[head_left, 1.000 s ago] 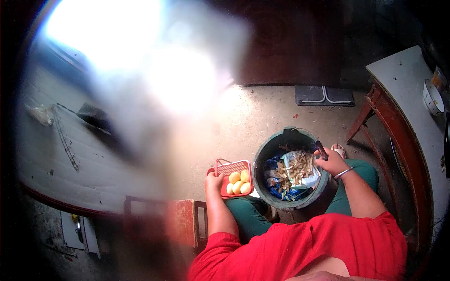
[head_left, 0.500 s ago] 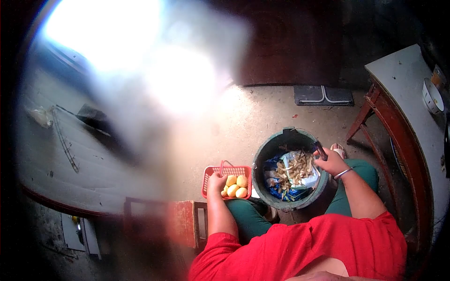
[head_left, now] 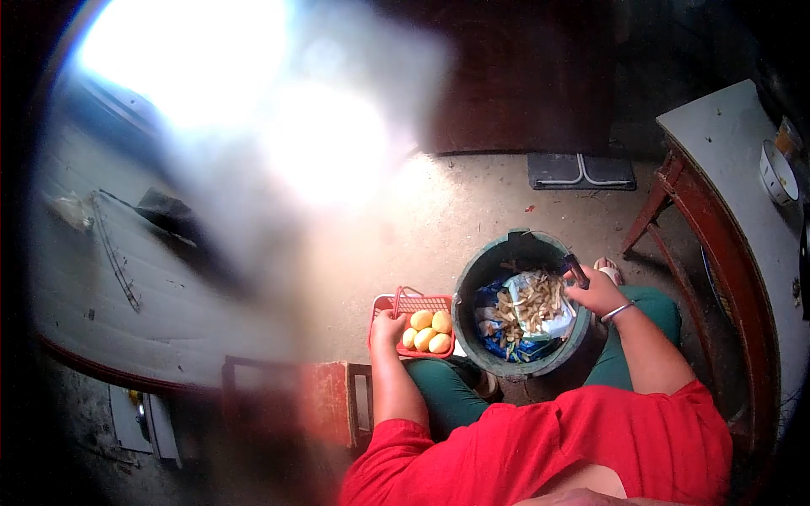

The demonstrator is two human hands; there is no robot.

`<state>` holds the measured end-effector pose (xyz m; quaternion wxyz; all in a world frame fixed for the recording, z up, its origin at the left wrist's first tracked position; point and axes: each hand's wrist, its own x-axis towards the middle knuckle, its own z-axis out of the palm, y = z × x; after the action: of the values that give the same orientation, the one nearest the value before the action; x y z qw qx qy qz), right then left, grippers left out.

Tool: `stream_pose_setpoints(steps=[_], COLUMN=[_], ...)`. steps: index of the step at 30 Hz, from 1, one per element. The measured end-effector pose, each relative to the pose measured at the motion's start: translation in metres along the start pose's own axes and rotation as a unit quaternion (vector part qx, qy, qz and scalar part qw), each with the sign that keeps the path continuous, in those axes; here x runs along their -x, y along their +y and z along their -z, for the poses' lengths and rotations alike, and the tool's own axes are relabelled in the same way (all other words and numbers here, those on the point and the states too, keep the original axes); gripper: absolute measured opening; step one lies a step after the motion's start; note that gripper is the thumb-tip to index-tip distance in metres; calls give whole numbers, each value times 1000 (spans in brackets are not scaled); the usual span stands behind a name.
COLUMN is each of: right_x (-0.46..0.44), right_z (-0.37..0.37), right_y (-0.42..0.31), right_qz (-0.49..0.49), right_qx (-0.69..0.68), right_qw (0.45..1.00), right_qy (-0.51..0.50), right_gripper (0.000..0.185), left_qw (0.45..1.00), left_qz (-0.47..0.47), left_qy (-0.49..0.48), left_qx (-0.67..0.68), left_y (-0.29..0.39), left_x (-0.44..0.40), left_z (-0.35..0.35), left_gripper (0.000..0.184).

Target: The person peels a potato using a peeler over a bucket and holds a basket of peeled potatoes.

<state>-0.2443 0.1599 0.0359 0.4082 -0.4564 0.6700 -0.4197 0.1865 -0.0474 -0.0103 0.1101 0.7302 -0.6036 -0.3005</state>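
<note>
Directly before me, between my legs (head_left: 443,392): one bin (head_left: 516,245), on the floor (head_left: 481,198). In the bin: bags (head_left: 561,327), with peelings (head_left: 531,305) lying on them. Left of the bin, just beside its rim, by my left knee: one basket (head_left: 439,301); in it, potatoes (head_left: 424,339). At the basket's left part, on its handle: my left fingers (head_left: 391,318). At the bin's right rim, around a tool (head_left: 577,268): my right fingers (head_left: 577,293). Far right: the right surface (head_left: 717,126), one bowl (head_left: 778,174) on it. Far left: the left surface (head_left: 186,325). Between that and my left arm (head_left: 398,384): a stool (head_left: 331,403). Ahead, past the bin: a bar (head_left: 582,173) on a panel (head_left: 614,168).
</note>
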Motion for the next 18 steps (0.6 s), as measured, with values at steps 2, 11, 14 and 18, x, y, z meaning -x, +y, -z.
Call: stream_pose_setpoints(steps=[2,11,14,18], right_x=[0,-5,-3,-3], right_z=[0,-5,-4,-4], right_y=[1,16,11,10], right_qz=[-2,7,8,9], right_qx=[11,-9,3,-6], right_qw=[1000,1000,1000,1000], right_qy=[2,4,2,1], right_gripper=[29,29,29,29], left_qw=[1000,997,997,999], left_qz=[-5,30,42,29], left_qy=[4,4,-4,3], left_qx=[-14,-66,-64,-36], left_y=[-4,-29,-27,-15], left_x=[-5,-29,-27,-14], left_z=[-1,-9,-7,-3], left_gripper=[34,40,41,38])
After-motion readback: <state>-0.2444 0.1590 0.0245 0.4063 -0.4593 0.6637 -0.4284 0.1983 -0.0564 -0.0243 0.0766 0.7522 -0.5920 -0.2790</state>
